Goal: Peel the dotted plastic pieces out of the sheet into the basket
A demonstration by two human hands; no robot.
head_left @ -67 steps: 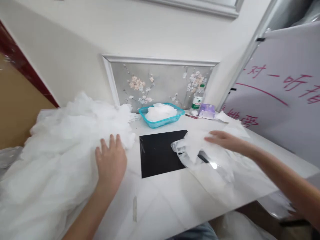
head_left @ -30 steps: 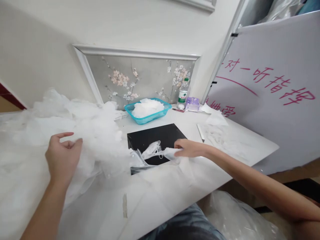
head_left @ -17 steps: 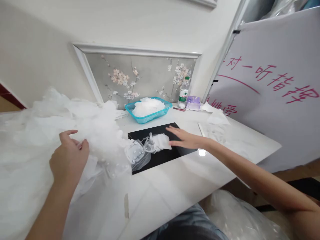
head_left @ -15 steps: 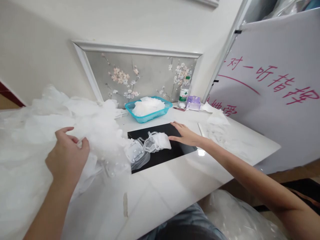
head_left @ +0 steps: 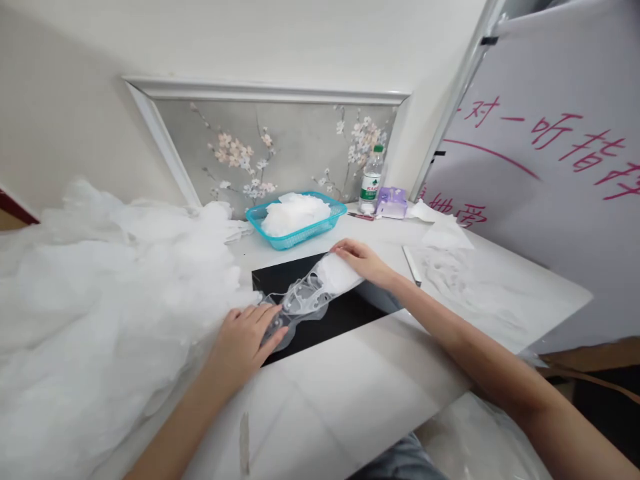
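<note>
A see-through, strip-like piece [head_left: 305, 293] with white cord-like edges lies over a black rectangular board [head_left: 345, 317]. At its right end is a flat white pad [head_left: 337, 272]. My right hand [head_left: 367, 263] grips the pad's far edge with bent fingers. My left hand [head_left: 253, 330] rests on the strip's left end, fingers stretched out and lying flat, partly covering it. Just left of that hand rises a big heap of fluffy white stuffing [head_left: 130, 293]. What the strip is exactly I cannot make out.
Behind the board stands a blue basket [head_left: 300, 237] holding white material. A bottle [head_left: 371, 180], a purple packet [head_left: 393, 202] and a red-handled tool [head_left: 361, 216] are near the wall. To the right, a narrow white bar [head_left: 412, 265] and thin white sheets [head_left: 445, 233] lie on the white table [head_left: 310, 400].
My left hand has left the stuffing heap and come right, onto the strip. My right hand has closed on the pad; the strip now looks flatter and more stretched out.
</note>
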